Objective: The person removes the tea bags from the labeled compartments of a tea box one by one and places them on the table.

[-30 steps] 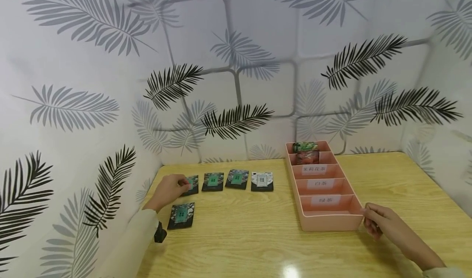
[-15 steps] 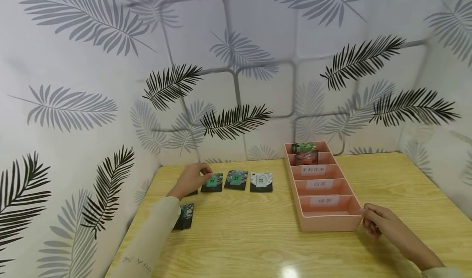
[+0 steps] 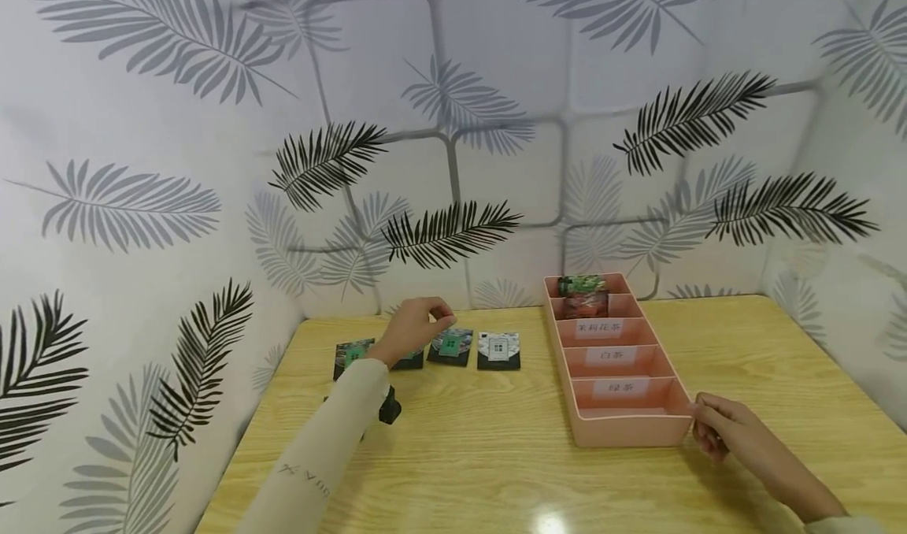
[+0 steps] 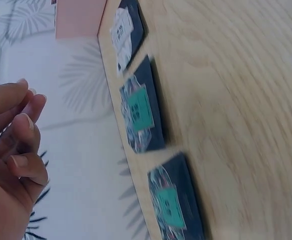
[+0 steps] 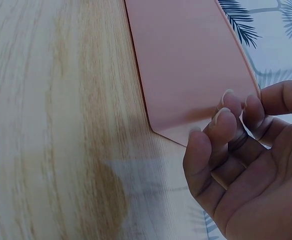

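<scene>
My left hand (image 3: 416, 331) is above the row of tea packets, its fingers loosely curled with nothing between them in the left wrist view. Closest below it lies a dark packet with a green label (image 3: 451, 346). A white-topped tea packet (image 3: 498, 350) is to its right. On the left are a partly covered packet (image 3: 411, 360) and another green-labelled packet (image 3: 350, 353). My left forearm hides most of one nearer packet. At the near right corner of the pink divided box (image 3: 633, 431), my right hand (image 3: 733, 428) pinches the rim between thumb and finger.
Labelled compartments divide the box; a green packet (image 3: 583, 283) and a red packet (image 3: 586, 305) sit in its two far ones. The wooden table (image 3: 496, 447) meets a leaf-patterned wall (image 3: 510, 258) at the back.
My left hand has moved right along the row, from the leftmost packet to above the third one, carrying nothing visible. The right hand stays at the box corner.
</scene>
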{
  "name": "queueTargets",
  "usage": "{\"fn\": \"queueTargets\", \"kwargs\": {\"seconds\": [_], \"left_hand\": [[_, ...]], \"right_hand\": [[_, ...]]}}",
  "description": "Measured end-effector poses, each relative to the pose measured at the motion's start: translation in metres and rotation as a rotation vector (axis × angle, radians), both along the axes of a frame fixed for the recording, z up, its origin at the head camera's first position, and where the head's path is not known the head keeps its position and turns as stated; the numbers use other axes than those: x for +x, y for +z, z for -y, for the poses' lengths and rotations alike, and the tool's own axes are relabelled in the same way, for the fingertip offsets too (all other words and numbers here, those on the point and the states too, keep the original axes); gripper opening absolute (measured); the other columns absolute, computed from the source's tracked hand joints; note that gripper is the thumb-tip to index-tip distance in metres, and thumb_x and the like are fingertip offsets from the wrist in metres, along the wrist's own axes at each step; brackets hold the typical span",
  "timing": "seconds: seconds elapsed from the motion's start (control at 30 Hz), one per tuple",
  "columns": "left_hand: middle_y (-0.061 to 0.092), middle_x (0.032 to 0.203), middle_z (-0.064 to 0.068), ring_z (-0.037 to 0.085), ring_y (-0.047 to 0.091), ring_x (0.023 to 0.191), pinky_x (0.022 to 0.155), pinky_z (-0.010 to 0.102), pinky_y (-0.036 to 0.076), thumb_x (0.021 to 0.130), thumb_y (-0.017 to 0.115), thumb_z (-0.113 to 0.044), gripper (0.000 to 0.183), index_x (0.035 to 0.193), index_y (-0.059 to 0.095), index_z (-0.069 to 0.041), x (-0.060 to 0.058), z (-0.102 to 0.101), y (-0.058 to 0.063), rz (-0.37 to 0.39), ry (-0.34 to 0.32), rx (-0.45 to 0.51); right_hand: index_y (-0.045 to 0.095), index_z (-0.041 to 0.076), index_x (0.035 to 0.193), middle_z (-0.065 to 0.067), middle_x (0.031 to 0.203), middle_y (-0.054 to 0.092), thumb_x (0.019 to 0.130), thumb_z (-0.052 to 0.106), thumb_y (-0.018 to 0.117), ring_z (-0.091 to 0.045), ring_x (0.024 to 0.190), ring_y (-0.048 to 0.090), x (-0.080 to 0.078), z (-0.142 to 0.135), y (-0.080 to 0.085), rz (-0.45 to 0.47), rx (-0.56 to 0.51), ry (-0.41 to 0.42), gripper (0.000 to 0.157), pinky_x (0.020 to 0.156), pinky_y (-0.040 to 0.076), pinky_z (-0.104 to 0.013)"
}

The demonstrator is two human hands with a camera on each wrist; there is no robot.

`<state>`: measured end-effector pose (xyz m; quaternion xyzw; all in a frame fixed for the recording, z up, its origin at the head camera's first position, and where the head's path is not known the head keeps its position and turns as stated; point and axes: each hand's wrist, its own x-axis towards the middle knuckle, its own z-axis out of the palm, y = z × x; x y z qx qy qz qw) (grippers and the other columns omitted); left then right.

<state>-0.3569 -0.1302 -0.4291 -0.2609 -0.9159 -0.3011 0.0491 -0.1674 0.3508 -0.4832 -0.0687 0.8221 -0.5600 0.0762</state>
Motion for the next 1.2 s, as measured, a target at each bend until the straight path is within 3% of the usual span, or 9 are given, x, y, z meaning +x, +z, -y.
{"fn": "queueTargets", "kwargs": {"seconds": [0.27, 0.6, 0.87, 1.2], "left_hand": [[0.071, 0.097, -0.003, 0.011, 0.057, 0.069, 0.068, 0.034, 0.048, 0.104, 0.065, -0.029, 0.017, 0.109, 0.074, -0.015, -0.006, -0.038, 0.005, -0.03, -0.072, -0.006], [0.071, 0.098, -0.003, 0.009, 0.062, 0.079, 0.075, 0.033, 0.051, 0.105, 0.064, -0.028, 0.018, 0.11, 0.073, -0.014, -0.012, -0.079, 0.008, -0.04, -0.136, 0.006], [0.071, 0.101, -0.002, 0.012, 0.055, 0.063, 0.07, 0.031, 0.049, 0.106, 0.062, -0.028, 0.017, 0.11, 0.073, -0.015, -0.015, -0.108, 0.012, -0.049, -0.15, 0.04], [0.072, 0.1, -0.001, 0.014, 0.066, 0.087, 0.083, 0.035, 0.053, 0.105, 0.064, -0.027, 0.022, 0.111, 0.074, -0.009, -0.024, -0.14, 0.011, -0.074, -0.192, 0.052]], "right_hand": [[0.05, -0.004, 0.085, -0.007, 0.071, 0.057, 0.114, 0.026, 0.041, -0.017, 0.056, 0.055, 0.001, -0.002, -0.001, -0.02, -0.002, 0.003, 0.043, 0.053, 0.05, -0.033], [0.049, -0.003, 0.084, -0.006, 0.072, 0.057, 0.114, 0.03, 0.041, -0.014, 0.059, 0.054, 0.003, -0.003, -0.002, -0.008, -0.008, -0.012, 0.044, 0.053, 0.05, -0.033], [0.049, -0.004, 0.085, -0.007, 0.071, 0.057, 0.114, 0.026, 0.04, -0.015, 0.058, 0.054, 0.002, -0.001, -0.003, -0.036, -0.036, 0.0, 0.043, 0.053, 0.05, -0.033], [0.05, -0.004, 0.087, -0.009, 0.074, 0.057, 0.114, 0.03, 0.039, -0.016, 0.059, 0.053, 0.005, -0.004, -0.001, -0.023, -0.029, 0.021, 0.045, 0.053, 0.051, -0.035]]}}
